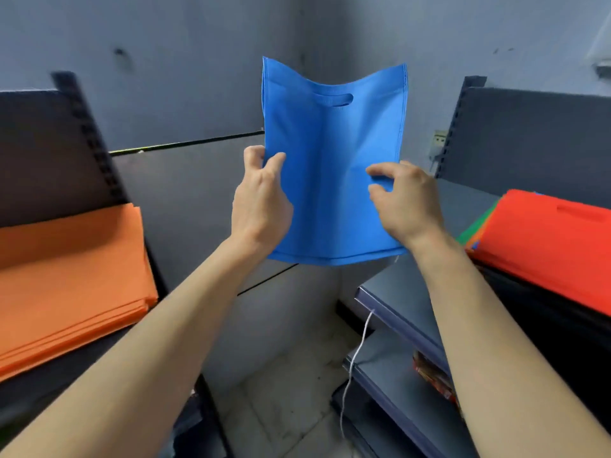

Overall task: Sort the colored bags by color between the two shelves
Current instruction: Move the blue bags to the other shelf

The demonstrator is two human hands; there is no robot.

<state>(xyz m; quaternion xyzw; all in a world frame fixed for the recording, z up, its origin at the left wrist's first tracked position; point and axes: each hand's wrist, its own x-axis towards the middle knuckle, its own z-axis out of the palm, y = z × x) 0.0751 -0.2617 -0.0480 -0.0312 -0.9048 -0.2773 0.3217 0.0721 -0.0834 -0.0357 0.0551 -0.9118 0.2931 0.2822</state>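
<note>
**Blue bag held up between two shelves**

From the head camera, we see a blue bag (334,166) held upright in mid-air, its cut-out handle slot at the top and its bottom seam lowest. We take that bag as our landmark. The left hand (261,200) grips its left edge, thumb across the front of the fabric and fingers (253,158) curled around behind. The right hand (408,203) pinches the bag's lower right edge, fingertips (375,171) pressing on the front face. Both bare forearms reach up to it from the bottom of the frame.

Left of the bag and lower, a stack of orange bags (71,276) lies flat on the left shelf (33,395), well apart from the bag. Right of the bag, a red bag (549,239) tops a mixed pile on the right shelf (400,299); green (476,228) and orange edges peek out at that pile's near side. Below the bag's bottom right corner, a white string (355,355) hangs down past the right shelf's front edge. Behind the bag stands a grey wall (198,61), and beneath it a tiled floor (284,408) shows between the shelves.
</note>
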